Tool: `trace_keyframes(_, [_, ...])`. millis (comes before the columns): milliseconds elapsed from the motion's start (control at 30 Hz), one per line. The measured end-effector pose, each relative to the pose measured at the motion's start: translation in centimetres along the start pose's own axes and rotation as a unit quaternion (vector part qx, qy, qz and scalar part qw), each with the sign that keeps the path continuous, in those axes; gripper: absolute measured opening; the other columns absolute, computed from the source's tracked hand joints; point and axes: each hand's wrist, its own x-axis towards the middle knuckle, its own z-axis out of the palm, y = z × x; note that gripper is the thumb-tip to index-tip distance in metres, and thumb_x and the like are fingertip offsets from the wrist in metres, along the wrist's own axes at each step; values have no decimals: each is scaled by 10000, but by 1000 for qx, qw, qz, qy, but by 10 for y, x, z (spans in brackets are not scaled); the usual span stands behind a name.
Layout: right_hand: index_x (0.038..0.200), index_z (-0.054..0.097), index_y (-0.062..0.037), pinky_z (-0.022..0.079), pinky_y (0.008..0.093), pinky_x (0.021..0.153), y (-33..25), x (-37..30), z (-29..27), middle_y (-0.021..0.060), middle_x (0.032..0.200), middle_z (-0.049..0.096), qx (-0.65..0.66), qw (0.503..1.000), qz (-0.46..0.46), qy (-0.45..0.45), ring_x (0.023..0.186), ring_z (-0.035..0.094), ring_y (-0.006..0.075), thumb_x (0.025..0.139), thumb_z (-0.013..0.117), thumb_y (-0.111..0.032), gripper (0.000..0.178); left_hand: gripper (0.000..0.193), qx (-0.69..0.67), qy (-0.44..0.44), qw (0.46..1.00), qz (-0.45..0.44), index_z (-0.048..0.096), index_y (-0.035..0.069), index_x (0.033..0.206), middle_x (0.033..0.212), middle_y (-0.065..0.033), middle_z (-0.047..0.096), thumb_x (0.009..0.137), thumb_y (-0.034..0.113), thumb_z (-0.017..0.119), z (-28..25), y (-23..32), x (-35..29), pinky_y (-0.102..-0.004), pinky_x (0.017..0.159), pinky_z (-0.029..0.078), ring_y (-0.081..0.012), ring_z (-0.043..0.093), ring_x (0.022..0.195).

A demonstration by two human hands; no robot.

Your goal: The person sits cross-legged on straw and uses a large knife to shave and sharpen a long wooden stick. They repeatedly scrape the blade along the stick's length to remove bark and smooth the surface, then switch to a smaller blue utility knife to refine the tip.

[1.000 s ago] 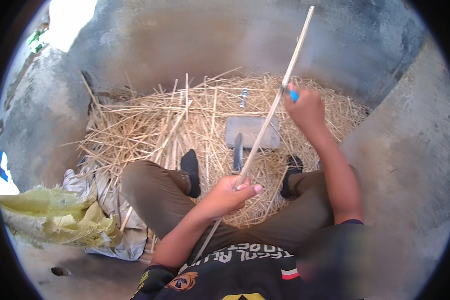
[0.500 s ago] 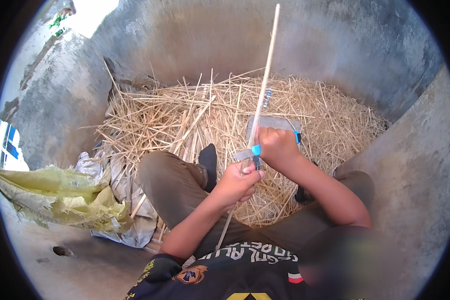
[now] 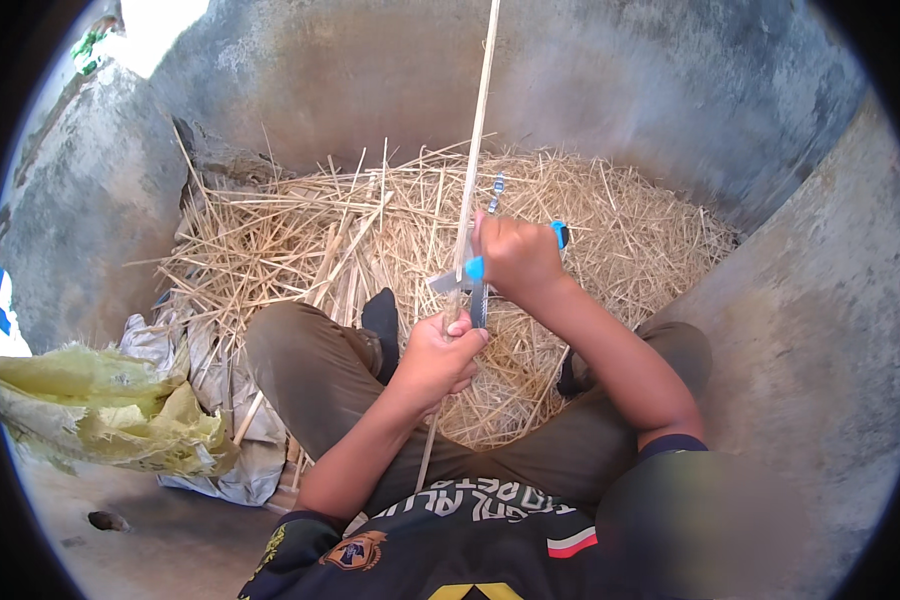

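My left hand (image 3: 438, 358) is closed round the lower part of a long, thin, pale stick (image 3: 477, 130), bamboo-like, which slants up past the top of the view. The stick's thinner lower end comes out below that hand toward my lap. My right hand (image 3: 520, 255) grips a knife with a blue handle (image 3: 475, 268) and a dark butt. Its short grey blade (image 3: 444, 283) lies across the stick just above my left hand. A dark, narrow strip with a patterned edge (image 3: 480, 305) stands by my left thumb; what it is I cannot tell.
Loose straw and split strips (image 3: 280, 245) cover the floor between my bent legs and the curved concrete wall (image 3: 620, 80). A torn yellowish sack (image 3: 110, 405) lies at the left. Small silvery-blue pieces (image 3: 497, 190) sit on the straw beyond my right hand.
The whole view has shifted, so everything sits farther left. My right hand with the knife has moved slightly up the stick, away from my left hand, which keeps its hold.
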Motion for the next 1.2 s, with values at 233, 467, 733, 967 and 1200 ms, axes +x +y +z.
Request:
trace_keyframes(233, [951,728,-6,553,472,727,181,17,-45,207,884,727,-101,861,485,-117,850,712,391,922,539,-248,307,346,176,-98,980,-2,372,182,758,622,74,441,941,98,653,18,-55,-8,-215,386,263,-25,381,452])
trace_keyframes(467, [926,735,-1,551,449,738,190,5,-91,196,831,720,-48,817,568,-90,807,711,373,935,554,-283,335,328,218,-125,968,17,400,157,767,617,76,416,979,218,643,18,-54,-8,-220,401,264,-15,364,477])
trace_keyframes(733, [771,706,-30,545,435,560,92,-5,-54,170,666,671,-35,912,345,-220,591,687,321,967,535,-243,336,335,79,-104,991,-1,430,127,882,616,59,325,1067,405,453,13,-33,2,-220,387,196,-32,257,431])
trace_keyframes(967, [706,687,-64,549,431,536,48,-30,-25,153,650,673,22,971,158,-177,565,683,307,932,566,-200,290,370,63,-60,996,-22,438,131,864,597,60,326,1060,445,447,8,-32,-1,-226,374,188,-38,254,418])
trace_keyframes(1200, [879,742,-30,583,426,670,153,-7,-23,194,865,728,-80,883,396,-238,808,734,344,850,632,-149,165,361,232,-54,969,67,455,109,821,597,69,369,1074,368,453,16,-73,-2,-233,435,282,-29,319,481])
